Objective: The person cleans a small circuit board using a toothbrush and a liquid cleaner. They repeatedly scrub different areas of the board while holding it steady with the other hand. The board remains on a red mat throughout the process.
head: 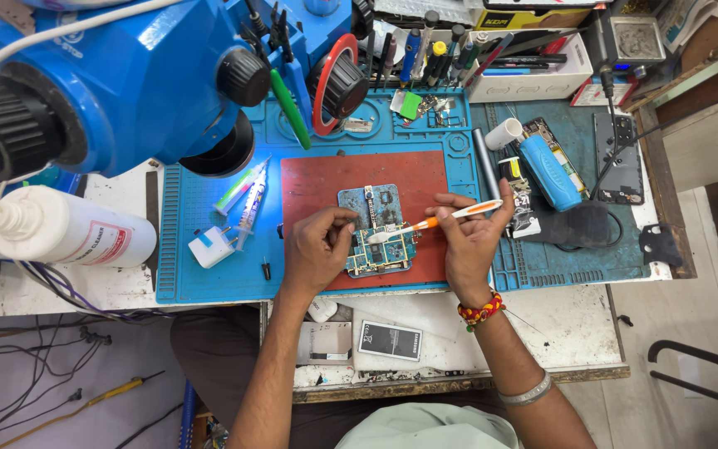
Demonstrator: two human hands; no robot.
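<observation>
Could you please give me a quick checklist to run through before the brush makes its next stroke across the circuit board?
1. Circuit board lies on the red mat: ok.
2. Left hand steadies the board's left edge: ok.
3. Right hand grips the toothbrush by its handle: ok.
4. Bristle end sits over the board: ok.
5. Syringes and white plug adapter lie apart from the board: ok.
6. Bristles wet or dry: cannot tell.
</observation>
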